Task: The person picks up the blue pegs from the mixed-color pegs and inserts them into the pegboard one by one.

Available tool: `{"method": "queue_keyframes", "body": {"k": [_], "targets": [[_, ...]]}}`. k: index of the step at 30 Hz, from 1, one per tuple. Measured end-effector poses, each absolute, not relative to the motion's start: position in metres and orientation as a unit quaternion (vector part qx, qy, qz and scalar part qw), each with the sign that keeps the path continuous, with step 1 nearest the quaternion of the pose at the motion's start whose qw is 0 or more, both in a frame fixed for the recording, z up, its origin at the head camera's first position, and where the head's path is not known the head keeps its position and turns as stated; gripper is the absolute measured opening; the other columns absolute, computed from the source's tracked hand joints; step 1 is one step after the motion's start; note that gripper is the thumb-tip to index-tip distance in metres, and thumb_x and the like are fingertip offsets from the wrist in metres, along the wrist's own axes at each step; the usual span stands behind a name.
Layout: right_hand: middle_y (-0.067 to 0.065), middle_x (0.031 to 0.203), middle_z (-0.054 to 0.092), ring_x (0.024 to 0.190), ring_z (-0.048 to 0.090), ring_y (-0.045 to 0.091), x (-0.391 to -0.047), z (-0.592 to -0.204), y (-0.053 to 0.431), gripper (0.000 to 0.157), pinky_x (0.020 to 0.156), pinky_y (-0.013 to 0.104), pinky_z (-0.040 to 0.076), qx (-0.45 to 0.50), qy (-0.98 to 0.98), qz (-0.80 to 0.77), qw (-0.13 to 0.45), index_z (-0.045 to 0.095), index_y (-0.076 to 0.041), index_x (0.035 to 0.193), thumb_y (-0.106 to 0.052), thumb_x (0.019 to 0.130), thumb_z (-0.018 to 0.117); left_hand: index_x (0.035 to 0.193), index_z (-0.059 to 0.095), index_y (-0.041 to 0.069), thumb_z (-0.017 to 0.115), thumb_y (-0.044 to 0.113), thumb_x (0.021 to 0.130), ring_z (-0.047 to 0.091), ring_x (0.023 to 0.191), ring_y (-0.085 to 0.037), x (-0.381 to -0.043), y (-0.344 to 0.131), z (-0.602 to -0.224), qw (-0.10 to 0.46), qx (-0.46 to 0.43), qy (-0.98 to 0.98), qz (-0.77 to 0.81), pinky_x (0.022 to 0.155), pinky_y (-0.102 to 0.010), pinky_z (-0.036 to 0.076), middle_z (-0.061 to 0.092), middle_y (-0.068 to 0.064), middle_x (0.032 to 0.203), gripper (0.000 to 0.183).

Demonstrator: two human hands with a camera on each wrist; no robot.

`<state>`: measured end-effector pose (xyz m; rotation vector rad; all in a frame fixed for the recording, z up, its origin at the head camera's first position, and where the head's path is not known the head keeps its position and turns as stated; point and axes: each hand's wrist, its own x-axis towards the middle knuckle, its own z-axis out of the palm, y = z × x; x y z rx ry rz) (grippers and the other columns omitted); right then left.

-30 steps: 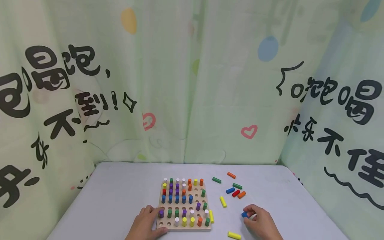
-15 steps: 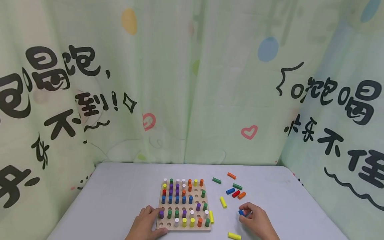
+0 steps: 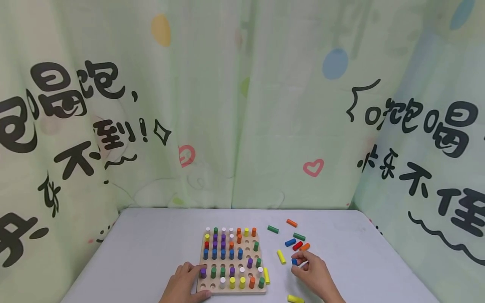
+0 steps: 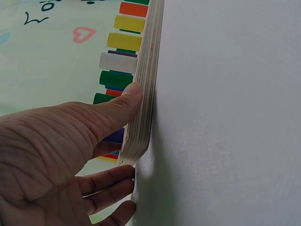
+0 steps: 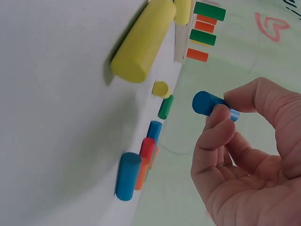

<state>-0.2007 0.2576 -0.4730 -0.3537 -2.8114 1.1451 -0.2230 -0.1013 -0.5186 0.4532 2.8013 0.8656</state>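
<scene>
A wooden pegboard stands on the table, bearing rows of upright coloured pegs, with some holes bare. My left hand grips its near left corner. In the left wrist view the thumb presses the board's front edge, while the other fingers lie along its side. My right hand pinches a blue peg between thumb and fingertips, raised to the right of the board. The peg's far part is covered by the fingers.
Loose pegs lie right of the board: green, orange, blue, red and yellow among them. One yellow peg lies against the board's right edge; another yellow peg lies nearer me. A printed curtain surrounds the table.
My right hand has moved left toward the board with the blue peg and turned it in the fingers. My left hand has stayed at the board's corner. The head view has shifted slightly.
</scene>
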Motion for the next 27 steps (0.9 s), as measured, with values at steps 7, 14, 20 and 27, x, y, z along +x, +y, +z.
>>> {"method": "queue_keyframes", "body": {"k": [7,14,20,27], "targets": [[0.003,0.088,0.059,0.076,0.053,0.017,-0.204,-0.474,0.246,0.028,0.064,0.024,0.05,-0.113,-0.91,0.395,0.054,0.07,0.0,0.108,-0.005,0.081,0.078,0.136,0.062,0.007,0.082,0.052,0.081,0.041,0.091,-0.02,-0.224,-0.104,-0.519,0.094,0.154,0.94,0.29,0.078,-0.041,0.041,0.048,-0.001,0.102,0.074],[0.003,0.088,0.06,0.077,0.053,0.017,-0.209,-0.475,0.235,0.027,0.064,0.023,0.049,-0.106,-0.907,0.404,0.059,0.071,-0.001,0.107,-0.005,0.082,0.078,0.136,0.062,0.005,0.081,0.053,0.082,0.042,0.091,-0.021,-0.224,-0.104,-0.521,0.089,0.162,0.942,0.281,0.078,-0.042,0.043,0.048,-0.001,0.102,0.075],[0.002,0.088,0.06,0.076,0.052,0.017,-0.215,-0.475,0.226,0.026,0.061,0.022,0.048,-0.092,-0.898,0.426,0.065,0.07,-0.001,0.107,-0.005,0.083,0.078,0.136,0.062,0.006,0.082,0.052,0.082,0.042,0.091,-0.022,-0.225,-0.102,-0.521,0.087,0.161,0.942,0.283,0.079,-0.044,0.044,0.049,-0.002,0.103,0.074],[0.003,0.088,0.061,0.077,0.052,0.018,-0.221,-0.478,0.219,0.024,0.062,0.021,0.048,-0.092,-0.886,0.449,0.069,0.071,-0.001,0.108,-0.005,0.085,0.077,0.136,0.062,0.005,0.081,0.054,0.082,0.042,0.09,-0.021,-0.226,-0.103,-0.521,0.085,0.17,0.94,0.283,0.077,-0.043,0.044,0.049,-0.002,0.102,0.075]]}}
